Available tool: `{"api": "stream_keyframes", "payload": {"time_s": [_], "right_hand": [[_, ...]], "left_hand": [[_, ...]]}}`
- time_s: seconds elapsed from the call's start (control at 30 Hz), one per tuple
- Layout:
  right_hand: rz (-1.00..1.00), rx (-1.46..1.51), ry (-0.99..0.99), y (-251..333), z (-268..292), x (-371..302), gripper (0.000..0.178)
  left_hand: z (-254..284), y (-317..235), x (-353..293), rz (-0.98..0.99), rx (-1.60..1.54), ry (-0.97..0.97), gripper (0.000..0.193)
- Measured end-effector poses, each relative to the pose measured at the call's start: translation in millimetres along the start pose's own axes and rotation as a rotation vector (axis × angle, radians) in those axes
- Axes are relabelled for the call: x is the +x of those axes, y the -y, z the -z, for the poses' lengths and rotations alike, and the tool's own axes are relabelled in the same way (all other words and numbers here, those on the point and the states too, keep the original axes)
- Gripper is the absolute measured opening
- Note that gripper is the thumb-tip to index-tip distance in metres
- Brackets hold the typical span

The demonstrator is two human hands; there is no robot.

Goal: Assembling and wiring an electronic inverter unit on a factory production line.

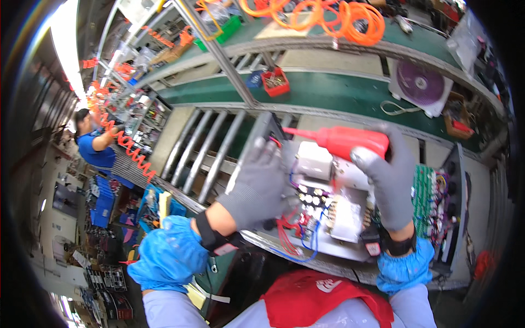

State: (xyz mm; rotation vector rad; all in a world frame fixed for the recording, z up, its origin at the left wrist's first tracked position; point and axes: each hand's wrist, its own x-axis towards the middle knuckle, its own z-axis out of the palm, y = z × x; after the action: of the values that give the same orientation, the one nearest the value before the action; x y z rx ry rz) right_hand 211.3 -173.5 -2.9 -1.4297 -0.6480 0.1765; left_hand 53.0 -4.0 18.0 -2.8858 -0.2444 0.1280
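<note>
My right hand [392, 186], in a grey glove, is wrapped round a red squeeze bottle [353, 141] held above an open metal chassis [322, 244]. The bottle lies nearly level, its thin nozzle pointing left toward the chassis's dark end panel [262, 127]. My left hand [257, 183], gloved likewise, reaches over the left end of the chassis with its fingers stretched out by that panel. Inside the chassis are a white-wrapped block [315, 159], a transformer-like part [348, 218], red wires [287, 232], blue wires [311, 249] and a green circuit board [423, 199].
Metal rollers [203, 156] run left of the chassis. Beyond it, a green shelf [333, 90] carries a red bin [275, 82] and a round purple-and-white fan unit [420, 85]. Orange coiled hoses [358, 24] hang above. A person in blue [95, 143] works at the far left.
</note>
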Motion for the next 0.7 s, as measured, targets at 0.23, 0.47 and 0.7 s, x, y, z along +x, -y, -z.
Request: {"api": "stream_keyframes", "payload": {"time_s": [0.23, 0.47, 0.7], "right_hand": [[0.088, -0.015, -0.054, 48, 25, -40, 0.044], [-0.106, -0.041, -0.247, 51, 50, -179, 0.050], [-0.008, -0.341, -0.285, -5, 25, -244, 0.043]], "left_hand": [[-27, 8, -1, -0.011, 0.039, -0.272, 0.068], [-32, 16, -53, 0.075, -0.084, -0.526, 0.045], [-42, 9, -61, 0.265, -0.236, -0.654, 0.036]]}}
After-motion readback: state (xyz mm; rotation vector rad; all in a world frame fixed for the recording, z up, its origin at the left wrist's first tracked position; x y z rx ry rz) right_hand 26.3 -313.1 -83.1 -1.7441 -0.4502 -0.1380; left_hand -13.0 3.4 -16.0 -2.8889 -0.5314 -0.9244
